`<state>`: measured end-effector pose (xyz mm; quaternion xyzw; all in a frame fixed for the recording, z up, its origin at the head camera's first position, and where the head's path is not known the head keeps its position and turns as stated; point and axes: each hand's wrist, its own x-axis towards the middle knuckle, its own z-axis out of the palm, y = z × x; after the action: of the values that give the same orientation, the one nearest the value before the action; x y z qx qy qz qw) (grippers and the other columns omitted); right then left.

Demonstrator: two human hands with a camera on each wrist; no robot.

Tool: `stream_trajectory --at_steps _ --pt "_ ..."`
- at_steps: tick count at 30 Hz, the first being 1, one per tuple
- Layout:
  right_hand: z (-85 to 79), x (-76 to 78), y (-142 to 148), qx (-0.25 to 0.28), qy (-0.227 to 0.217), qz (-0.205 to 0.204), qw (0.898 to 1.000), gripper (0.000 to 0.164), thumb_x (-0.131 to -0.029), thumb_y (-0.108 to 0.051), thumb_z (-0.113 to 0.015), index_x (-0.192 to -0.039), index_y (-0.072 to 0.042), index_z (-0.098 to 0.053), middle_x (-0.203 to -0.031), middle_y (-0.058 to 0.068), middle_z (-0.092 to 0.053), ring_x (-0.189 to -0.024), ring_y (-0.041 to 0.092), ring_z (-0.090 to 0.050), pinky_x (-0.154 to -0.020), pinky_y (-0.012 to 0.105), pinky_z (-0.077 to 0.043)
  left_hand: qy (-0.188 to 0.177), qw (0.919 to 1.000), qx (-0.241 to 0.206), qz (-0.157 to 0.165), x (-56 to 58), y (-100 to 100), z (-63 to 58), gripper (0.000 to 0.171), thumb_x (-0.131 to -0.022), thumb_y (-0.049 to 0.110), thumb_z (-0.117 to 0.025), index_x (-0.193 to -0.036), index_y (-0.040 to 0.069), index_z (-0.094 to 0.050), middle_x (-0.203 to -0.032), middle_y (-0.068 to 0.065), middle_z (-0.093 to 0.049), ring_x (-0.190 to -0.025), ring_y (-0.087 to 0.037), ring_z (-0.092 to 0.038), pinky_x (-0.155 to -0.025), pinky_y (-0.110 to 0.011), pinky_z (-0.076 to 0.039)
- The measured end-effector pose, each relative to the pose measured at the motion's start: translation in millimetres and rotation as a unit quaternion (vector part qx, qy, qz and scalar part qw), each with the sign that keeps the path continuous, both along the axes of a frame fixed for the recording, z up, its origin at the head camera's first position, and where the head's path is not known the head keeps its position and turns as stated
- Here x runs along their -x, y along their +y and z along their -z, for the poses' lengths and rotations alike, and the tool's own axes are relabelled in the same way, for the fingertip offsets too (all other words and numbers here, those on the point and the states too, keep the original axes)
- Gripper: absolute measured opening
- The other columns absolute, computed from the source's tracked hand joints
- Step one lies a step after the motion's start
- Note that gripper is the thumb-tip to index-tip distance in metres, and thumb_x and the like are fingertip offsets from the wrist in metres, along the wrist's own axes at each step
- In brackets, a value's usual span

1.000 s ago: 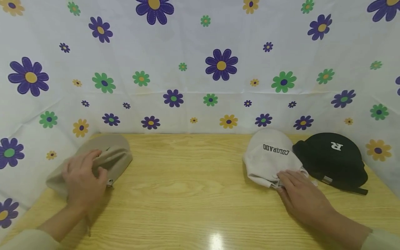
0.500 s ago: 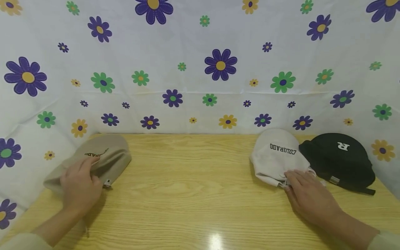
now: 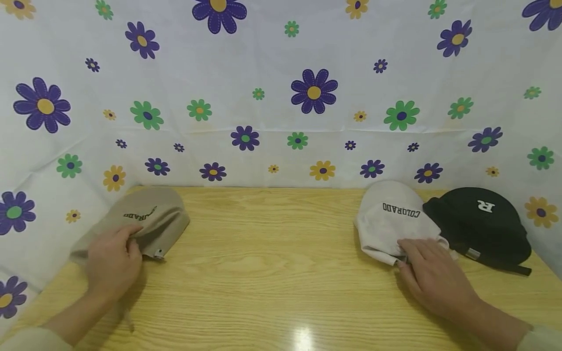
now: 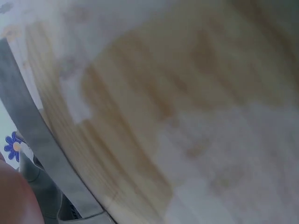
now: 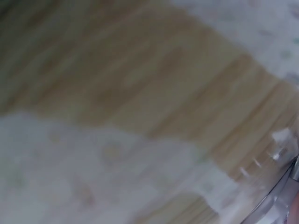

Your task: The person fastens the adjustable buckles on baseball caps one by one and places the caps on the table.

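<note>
At the left, a khaki baseball cap (image 3: 151,207) with dark lettering lies on the table, its side creased and caved in. My left hand (image 3: 113,261) grips its near edge, fingers on the fabric and thumb beside the opening. The left wrist view shows a grey-looking strap (image 4: 51,135) of the cap beside part of a finger. Toward the right sits a pale baseball cap (image 3: 386,231) reading COLORADO, upside down from here. My right hand (image 3: 439,280) holds its near edge, fingers on top and thumb underneath. The fabric hides what lies under these fingertips.
A black baseball cap (image 3: 480,229) with a white R touches the pale cap's right side, its strap trailing on the wood. Behind the wooden table (image 3: 263,273) hangs a white flowered cloth (image 3: 263,58), which also closes both sides.
The left fingers have drawn back and closed in toward the thumb, uncovering the khaki cap's lettering. The right hand and pale cap have slid slightly right, and the black cap has shifted with them.
</note>
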<state>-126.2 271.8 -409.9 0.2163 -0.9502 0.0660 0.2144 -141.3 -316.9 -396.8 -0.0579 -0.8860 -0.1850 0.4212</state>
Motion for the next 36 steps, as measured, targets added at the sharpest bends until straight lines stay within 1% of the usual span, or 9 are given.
stream_trajectory --at_steps 5,13,15,17,20,22,24,31,36 --pt "2.3 0.0 -4 0.025 0.016 -0.017 0.999 0.038 -0.09 -0.018 -0.066 -0.124 -0.001 -0.06 -0.12 0.013 -0.065 -0.115 0.034 -0.057 -0.101 0.049 -0.039 -0.008 0.9997 -0.005 0.022 1.0 10 1.5 0.027 -0.081 -0.011 -0.05 -0.099 -0.007 -0.071 -0.097 -0.027 -0.07 -0.092 -0.048 -0.062 -0.084 -0.059 -0.043" --pt "-0.1 -4.2 -14 0.095 -0.015 -0.016 0.995 0.037 -0.093 -0.014 -0.065 -0.127 -0.002 -0.059 -0.12 0.012 -0.065 -0.113 0.031 -0.058 -0.096 0.05 -0.043 -0.022 0.9979 -0.033 0.051 2.0 31 -0.6 0.029 -0.082 -0.013 -0.052 -0.102 -0.006 -0.071 -0.101 -0.025 -0.07 -0.097 -0.046 -0.063 -0.085 -0.054 -0.045" --pt "-1.8 -5.9 -18 0.089 -0.012 -0.018 0.996 0.037 -0.093 -0.015 -0.065 -0.127 -0.003 -0.059 -0.122 0.01 -0.065 -0.115 0.029 -0.057 -0.099 0.049 -0.041 -0.02 0.9973 -0.034 0.063 2.7 37 -0.9 0.028 -0.082 -0.013 -0.052 -0.101 -0.007 -0.071 -0.1 -0.024 -0.07 -0.097 -0.045 -0.063 -0.085 -0.053 -0.045" --pt "-2.3 -7.3 -22 0.069 -0.006 -0.03 0.997 0.039 -0.093 -0.016 -0.064 -0.128 -0.003 -0.059 -0.126 0.009 -0.063 -0.118 0.029 -0.056 -0.105 0.046 -0.038 -0.017 0.9966 -0.035 0.072 3.1 44 -0.1 0.027 -0.081 -0.014 -0.053 -0.1 -0.007 -0.071 -0.1 -0.024 -0.071 -0.096 -0.044 -0.063 -0.085 -0.052 -0.045" --pt "-1.6 -9.0 -28 0.033 0.007 -0.046 0.998 0.043 -0.092 -0.021 -0.063 -0.131 -0.004 -0.058 -0.132 0.009 -0.06 -0.125 0.028 -0.053 -0.12 0.036 -0.024 -0.015 0.9956 -0.035 0.086 3.6 54 0.9 0.026 -0.081 -0.015 -0.054 -0.099 -0.007 -0.071 -0.099 -0.022 -0.071 -0.096 -0.043 -0.064 -0.086 -0.052 -0.045" --pt "-0.6 -9.4 -31 0.017 0.019 -0.056 0.998 0.045 -0.091 -0.022 -0.063 -0.132 -0.004 -0.057 -0.133 0.01 -0.059 -0.126 0.029 -0.052 -0.123 0.029 -0.014 -0.019 0.9946 -0.033 0.096 3.8 63 1.7 0.026 -0.081 -0.015 -0.054 -0.099 -0.006 -0.071 -0.099 -0.021 -0.071 -0.096 -0.041 -0.064 -0.085 -0.052 -0.045" --pt "-0.2 -9.1 -33 0.007 0.034 -0.062 0.997 0.046 -0.09 -0.022 -0.063 -0.132 -0.003 -0.057 -0.134 0.01 -0.059 -0.127 0.028 -0.052 -0.123 0.025 -0.007 -0.025 0.9935 -0.029 0.107 4.5 72 2.5 0.024 -0.082 -0.014 -0.055 -0.099 -0.005 -0.071 -0.098 -0.019 -0.071 -0.096 -0.039 -0.065 -0.085 -0.051 -0.046" --pt "-1.3 -7.0 -38 -0.017 0.048 -0.083 0.995 0.044 -0.093 -0.026 -0.059 -0.132 -0.006 -0.057 -0.137 0.01 -0.058 -0.13 0.028 -0.05 -0.124 0.025 -0.002 -0.035 0.9917 -0.021 0.122 5.6 100 5.0 0.024 -0.081 -0.013 -0.059 -0.098 -0.002 -0.073 -0.098 -0.015 -0.072 -0.095 -0.034 -0.066 -0.086 -0.05 -0.047" --pt "-2.5 -6.4 -42 -0.008 0.066 -0.108 0.992 0.044 -0.092 -0.025 -0.059 -0.132 -0.006 -0.058 -0.136 0.01 -0.059 -0.129 0.028 -0.052 -0.124 0.026 -0.004 -0.038 0.9899 -0.02 0.135 7.3 115 6.5 0.025 -0.081 -0.014 -0.06 -0.097 -0.001 -0.073 -0.099 -0.013 -0.073 -0.094 -0.032 -0.067 -0.084 -0.047 -0.05"
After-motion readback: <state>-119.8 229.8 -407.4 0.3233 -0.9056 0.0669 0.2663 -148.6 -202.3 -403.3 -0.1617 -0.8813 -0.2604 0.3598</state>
